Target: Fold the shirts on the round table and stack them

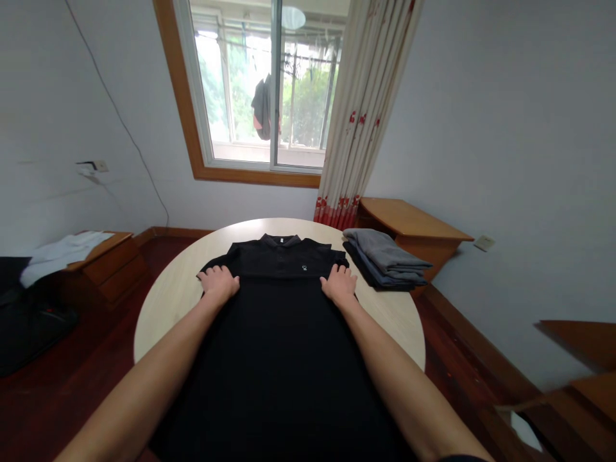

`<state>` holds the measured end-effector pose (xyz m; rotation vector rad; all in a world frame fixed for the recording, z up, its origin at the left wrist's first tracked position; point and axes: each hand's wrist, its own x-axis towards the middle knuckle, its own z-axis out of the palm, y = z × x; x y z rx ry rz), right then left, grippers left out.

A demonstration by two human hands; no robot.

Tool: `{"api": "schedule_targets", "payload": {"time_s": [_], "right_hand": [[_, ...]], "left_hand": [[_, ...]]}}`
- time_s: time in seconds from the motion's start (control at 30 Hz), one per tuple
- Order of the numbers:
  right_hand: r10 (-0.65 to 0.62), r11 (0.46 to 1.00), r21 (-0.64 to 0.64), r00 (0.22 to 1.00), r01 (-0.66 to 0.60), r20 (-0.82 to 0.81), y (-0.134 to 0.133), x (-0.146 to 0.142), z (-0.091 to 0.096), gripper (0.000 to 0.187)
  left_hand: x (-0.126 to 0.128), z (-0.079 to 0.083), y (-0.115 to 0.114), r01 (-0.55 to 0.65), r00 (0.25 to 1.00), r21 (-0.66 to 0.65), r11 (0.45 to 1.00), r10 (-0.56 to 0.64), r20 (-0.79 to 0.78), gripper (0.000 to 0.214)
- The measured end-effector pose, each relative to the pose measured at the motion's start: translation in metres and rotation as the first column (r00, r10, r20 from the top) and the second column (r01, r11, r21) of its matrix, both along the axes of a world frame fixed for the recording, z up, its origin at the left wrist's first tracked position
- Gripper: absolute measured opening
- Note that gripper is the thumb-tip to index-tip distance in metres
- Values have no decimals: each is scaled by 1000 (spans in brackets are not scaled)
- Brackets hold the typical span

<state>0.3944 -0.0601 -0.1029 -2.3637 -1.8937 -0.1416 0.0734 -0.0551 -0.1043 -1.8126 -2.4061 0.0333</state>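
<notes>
A black polo shirt [274, 260] lies spread on a round pale table [168, 301], its collar toward the window and a small light logo on the chest. My left hand [219, 281] rests palm down on the shirt by the left sleeve, fingers spread and thumb pointing inward. Over by the right sleeve, my right hand [339, 281] lies on the cloth in the same way, fingers apart. A straight crease or edge runs across the black cloth between my thumbs. Below it black fabric fills the space between my forearms; where shirt and my own clothing meet, I cannot tell.
A stack of folded grey and dark clothes [387, 256] sits at the table's right edge. Behind it stands a wooden desk [409, 218]. White cloth [72, 250] lies on a low wooden cabinet [113, 263] at left. A curtain [360, 122] hangs beside the window.
</notes>
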Motion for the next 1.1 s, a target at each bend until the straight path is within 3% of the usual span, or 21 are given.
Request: {"api": "schedule_targets", "payload": {"time_s": [0.1,0.17,0.23,0.4,0.5,0.6,0.67,0.73,0.8,0.97,1.03,1.1], "right_hand": [[225,971,68,973,-227,43,16,-8,-3,59],[311,950,21,950,-311,12,28,-3,-7,59],[258,965,-44,965,-260,-39,39,11,-11,62],[-43,987,-158,997,32,-70,54,47,-10,70],[-110,989,-99,994,109,0,59,39,-8,68],[64,998,-21,997,-64,33,67,12,-7,62],[257,966,-39,966,-257,-5,74,-5,-9,62],[370,922,-90,926,-376,-78,83,-12,-14,64],[369,912,-135,918,-388,-144,93,-8,-18,67],[197,958,-178,968,-224,-154,113,11,-19,70],[177,967,-161,977,-195,-122,116,1,-17,68],[269,953,-116,958,-280,-104,115,-20,-16,67]], "left_hand": [[28,-1,12,325,946,95,941,-322,-43,62],[33,-6,24,445,894,87,891,-447,8,61],[24,-12,39,402,909,34,915,-403,102,64],[-31,-19,66,116,975,-46,992,-105,197,77],[-36,-17,70,-11,986,-46,999,19,167,81],[-10,-18,73,114,982,-12,993,-111,150,78],[10,-23,76,272,949,2,962,-269,166,74],[20,-28,82,344,920,-1,939,-337,200,72],[15,-32,89,328,920,-11,945,-316,230,75],[-17,-28,108,125,964,-43,991,-111,241,77],[-10,-24,111,66,974,-48,997,-54,222,75],[13,-25,113,124,970,-31,992,-114,215,75]]}}
